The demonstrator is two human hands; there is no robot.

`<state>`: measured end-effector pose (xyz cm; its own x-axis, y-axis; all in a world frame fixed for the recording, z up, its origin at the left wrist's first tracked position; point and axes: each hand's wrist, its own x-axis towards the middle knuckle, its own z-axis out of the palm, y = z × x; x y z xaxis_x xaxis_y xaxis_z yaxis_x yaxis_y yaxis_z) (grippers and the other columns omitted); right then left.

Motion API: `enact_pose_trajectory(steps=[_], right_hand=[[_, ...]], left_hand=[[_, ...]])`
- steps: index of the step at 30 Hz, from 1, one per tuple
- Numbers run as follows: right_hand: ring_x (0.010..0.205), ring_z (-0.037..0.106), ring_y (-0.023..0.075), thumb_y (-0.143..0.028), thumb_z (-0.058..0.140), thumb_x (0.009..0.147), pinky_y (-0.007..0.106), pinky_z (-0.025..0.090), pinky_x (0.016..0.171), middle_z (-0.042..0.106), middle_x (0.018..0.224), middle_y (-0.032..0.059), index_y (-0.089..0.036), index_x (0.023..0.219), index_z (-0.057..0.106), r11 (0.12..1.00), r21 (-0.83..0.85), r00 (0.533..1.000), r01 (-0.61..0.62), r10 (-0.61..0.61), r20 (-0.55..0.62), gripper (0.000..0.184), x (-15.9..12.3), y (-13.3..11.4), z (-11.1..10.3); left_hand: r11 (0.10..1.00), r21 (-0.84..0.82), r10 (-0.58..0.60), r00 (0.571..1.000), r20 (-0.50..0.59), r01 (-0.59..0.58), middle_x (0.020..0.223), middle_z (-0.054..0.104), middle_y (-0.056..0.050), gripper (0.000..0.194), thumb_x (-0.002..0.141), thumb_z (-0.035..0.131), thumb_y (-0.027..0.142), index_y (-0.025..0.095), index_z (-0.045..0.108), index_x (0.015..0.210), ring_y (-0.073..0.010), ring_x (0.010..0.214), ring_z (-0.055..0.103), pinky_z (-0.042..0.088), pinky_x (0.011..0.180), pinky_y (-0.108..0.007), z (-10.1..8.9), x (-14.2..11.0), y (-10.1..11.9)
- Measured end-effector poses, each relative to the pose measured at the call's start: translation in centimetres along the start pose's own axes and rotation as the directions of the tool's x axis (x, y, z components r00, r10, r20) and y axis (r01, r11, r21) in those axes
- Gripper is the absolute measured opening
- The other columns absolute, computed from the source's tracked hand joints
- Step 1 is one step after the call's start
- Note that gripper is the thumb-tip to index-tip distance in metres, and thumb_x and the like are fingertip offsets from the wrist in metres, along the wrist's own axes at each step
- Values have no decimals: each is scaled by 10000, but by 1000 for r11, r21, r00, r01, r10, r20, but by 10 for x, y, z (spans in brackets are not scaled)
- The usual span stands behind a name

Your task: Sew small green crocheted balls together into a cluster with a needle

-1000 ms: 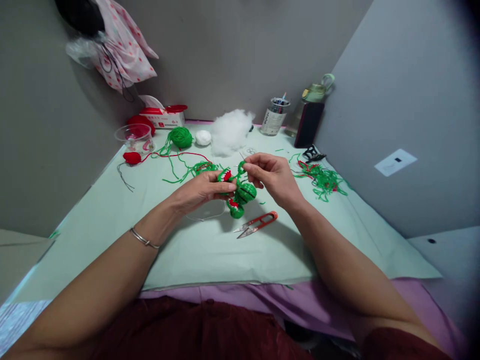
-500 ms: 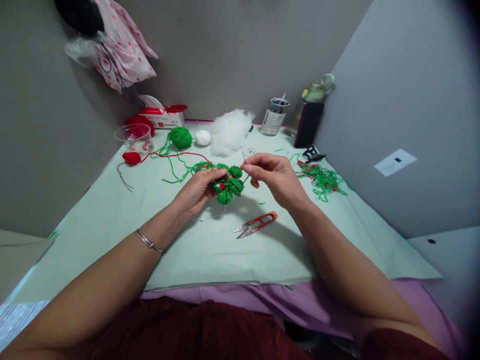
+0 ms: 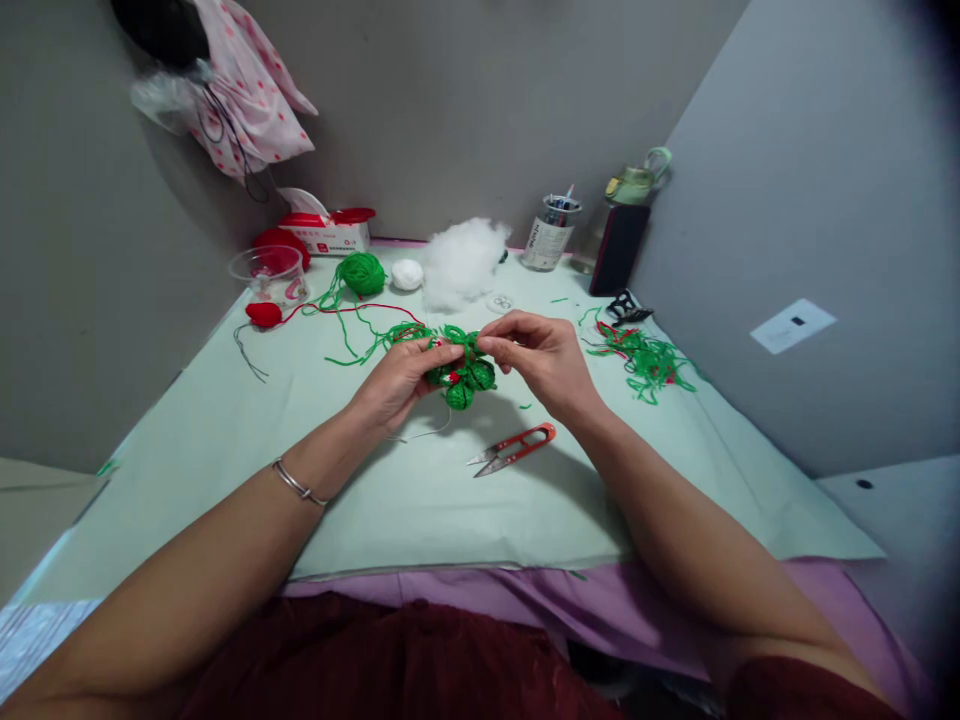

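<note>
My left hand (image 3: 401,380) is closed on a green crocheted piece (image 3: 459,396) with round lobes, dark lines and small red-and-white patches; the thumb lies across its top. At the upper right edge of that piece, the thumb and index finger of my right hand (image 3: 536,355) are pinched together, touching the green yarn. Half a second ago a thin needle showed in this pinch; the fingertips hide it now. A pale thread (image 3: 427,433) trails below the piece onto the table. Orange-handled thread snips (image 3: 514,448) lie in front, blades pointing left.
Behind my hands are white stuffing (image 3: 463,265), a white ball (image 3: 407,275) and green yarn (image 3: 362,273). A clear tub (image 3: 270,280) stands left. A pen cup (image 3: 550,240), bottle (image 3: 630,187) and phone (image 3: 619,250) stand back right, near yarn scraps (image 3: 649,360).
The crocheted piece was turned in my left hand, its lobes shifting left, then slightly right. My right fingertips have come down against its upper edge, and the needle has gone from sight.
</note>
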<state>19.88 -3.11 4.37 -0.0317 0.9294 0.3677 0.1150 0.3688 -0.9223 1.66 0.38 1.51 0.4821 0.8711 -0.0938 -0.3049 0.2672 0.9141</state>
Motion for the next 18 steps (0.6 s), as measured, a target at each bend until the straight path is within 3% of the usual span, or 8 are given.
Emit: enact_pose_trajectory(steps=[10, 18], right_hand=[[574, 483, 92, -395, 849, 737, 263, 388, 532, 670, 701, 0, -172, 733, 738, 999, -35, 999, 41, -42, -28, 250, 0, 3, 0], [600, 509, 92, -306, 811, 791, 266, 413, 561, 667, 745, 3, -169, 748, 731, 990, -92, 994, 108, -110, -17, 165, -1, 4, 0]], left_hand=[[1000, -9, 2, 1000, -2, -2, 852, 718, -43, 228, 719, 851, 282, 131, 754, 860, -157, 796, 651, 544, 759, -297, 0, -1, 0], [1000, -29, 2, 1000, -6, -2, 789, 706, -35, 186, 719, 846, 269, 133, 746, 797, -151, 763, 644, 543, 749, -298, 0, 1, -1]])
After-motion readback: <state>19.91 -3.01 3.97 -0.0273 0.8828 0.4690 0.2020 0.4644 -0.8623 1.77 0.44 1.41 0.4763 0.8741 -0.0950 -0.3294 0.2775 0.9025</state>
